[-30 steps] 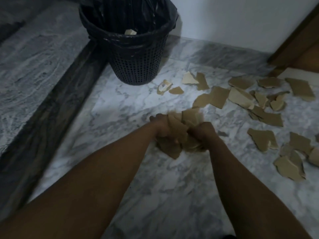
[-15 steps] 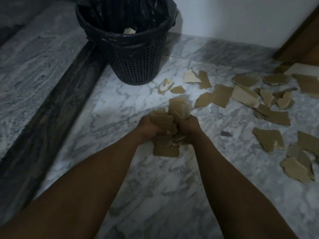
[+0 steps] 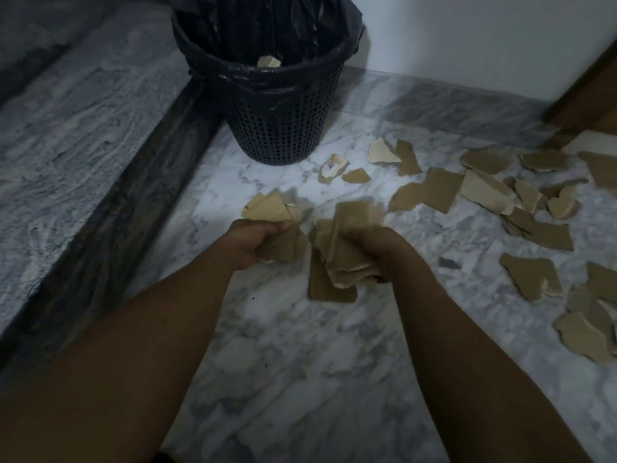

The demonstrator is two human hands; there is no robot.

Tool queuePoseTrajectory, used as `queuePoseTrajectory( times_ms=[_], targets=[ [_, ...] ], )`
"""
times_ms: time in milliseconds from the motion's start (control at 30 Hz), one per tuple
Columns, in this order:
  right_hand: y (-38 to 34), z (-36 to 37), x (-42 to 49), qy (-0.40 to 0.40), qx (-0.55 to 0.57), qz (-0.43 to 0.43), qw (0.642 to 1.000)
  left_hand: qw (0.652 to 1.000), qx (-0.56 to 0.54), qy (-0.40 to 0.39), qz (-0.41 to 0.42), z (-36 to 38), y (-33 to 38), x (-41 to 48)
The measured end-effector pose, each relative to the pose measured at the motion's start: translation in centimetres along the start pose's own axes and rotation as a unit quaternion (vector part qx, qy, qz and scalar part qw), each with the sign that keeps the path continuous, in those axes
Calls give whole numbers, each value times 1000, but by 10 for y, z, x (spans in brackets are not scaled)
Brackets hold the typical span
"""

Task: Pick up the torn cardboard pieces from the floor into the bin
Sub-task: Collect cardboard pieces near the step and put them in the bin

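Task is in progress, with most of it outstanding. The person crouches over the marble floor (image 3: 300,362) with both arms extended toward the bin (image 3: 277,105), which stands against the wall at the far edge of the floor, beside the dark raised step (image 3: 110,222) on the left.

Left hand (image 3: 253,242): fingers closed around a small bundle of torn cardboard pieces (image 3: 273,208), held clear of the floor. Right hand (image 3: 377,252): fingers closed around a thicker stack of pieces (image 3: 340,248); whether the lowest, longest sheet (image 3: 330,289) hangs from the grip or rests on the floor cannot be told. Both bundles are blurred.

Done: one pale scrap (image 3: 268,61) is visible inside the black liner of the bin; anything deeper is hidden.

Left: the two handfuls are not yet over the bin. Two small scraps (image 3: 344,172) lie just in front of its base, and a wide scatter of loose pieces (image 3: 500,195) runs along the right side of the floor toward the wooden door frame (image 3: 591,91). Judged from this, several further handfuls are needed.
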State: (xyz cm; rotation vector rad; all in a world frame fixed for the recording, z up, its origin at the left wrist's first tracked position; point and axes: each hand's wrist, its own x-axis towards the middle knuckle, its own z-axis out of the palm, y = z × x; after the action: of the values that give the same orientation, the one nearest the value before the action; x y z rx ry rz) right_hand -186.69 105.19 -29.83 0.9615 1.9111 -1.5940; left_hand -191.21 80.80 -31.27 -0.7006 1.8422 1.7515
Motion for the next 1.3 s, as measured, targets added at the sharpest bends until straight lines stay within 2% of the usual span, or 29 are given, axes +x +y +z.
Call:
queuePoseTrajectory(
  times_ms=[67,133,233,367,500,567,633,733,800,867,933,1000,1067,1133,1200,1300],
  targets=[
    [4,35,-4,79,-232,-26,969,1000,7,10,-7,-2,0,-2],
    [12,66,-7,131,-294,-15,947,999,37,9,-9,1,0,-9],
    [19,84,-12,192,-273,-25,942,998,59,15,-8,3,-3,-12],
    [15,73,-5,158,-261,-39,951,993,112,35,-10,-4,-10,-11],
    [13,61,-6,108,-176,-75,976,982,184,48,11,1,-14,-12],
    [9,45,-2,92,-182,-82,975,977,206,46,25,6,-12,-7],
    [3,23,5,112,-204,-81,969,961,267,51,56,13,-10,-1],
    [-7,-13,19,171,-232,-76,954,913,391,7,113,32,-10,9],
    [-12,-37,26,221,-314,-53,922,878,448,-3,166,49,-8,12],
    [-18,-55,34,227,-374,-61,897,856,472,6,211,67,-5,16],
    [-20,-70,51,167,-408,-107,891,829,499,15,252,81,0,18],
    [-21,-79,64,87,-469,-124,870,808,524,12,269,93,5,21],
    [-24,-81,70,70,-487,-121,862,788,555,19,267,103,13,24],
    [-25,-75,66,103,-488,-125,858,725,620,27,300,115,25,27],
    [-24,-67,70,117,-501,-128,848,664,673,4,328,127,40,35],
    [-25,-65,83,104,-469,-111,870,586,741,-52,324,137,59,58]
  ],
)
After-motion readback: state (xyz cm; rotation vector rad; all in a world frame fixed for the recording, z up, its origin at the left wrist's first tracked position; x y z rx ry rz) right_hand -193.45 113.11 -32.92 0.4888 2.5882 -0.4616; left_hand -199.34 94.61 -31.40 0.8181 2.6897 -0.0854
